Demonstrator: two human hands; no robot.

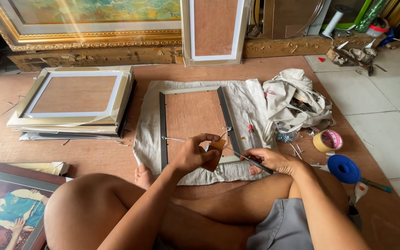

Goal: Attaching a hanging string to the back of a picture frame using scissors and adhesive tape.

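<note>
Left hand (194,153) curled shut, pinching a small tan piece (215,155) over the lower right corner of the dark picture frame (163,129). Right hand (270,161) clenched around a thin dark tool (252,162), tip toward the piece. Frame lies face-down on grey cloth (146,125) on the floor.

Soft daylight from my right, white floor tiles (385,115) brightest. Upper left corner dark. Faint streak of glare across gilt-framed painting (89,18). Weak shadows under my arms. Focus sharp throughout; wide lens bows edges, corners stretched.
</note>
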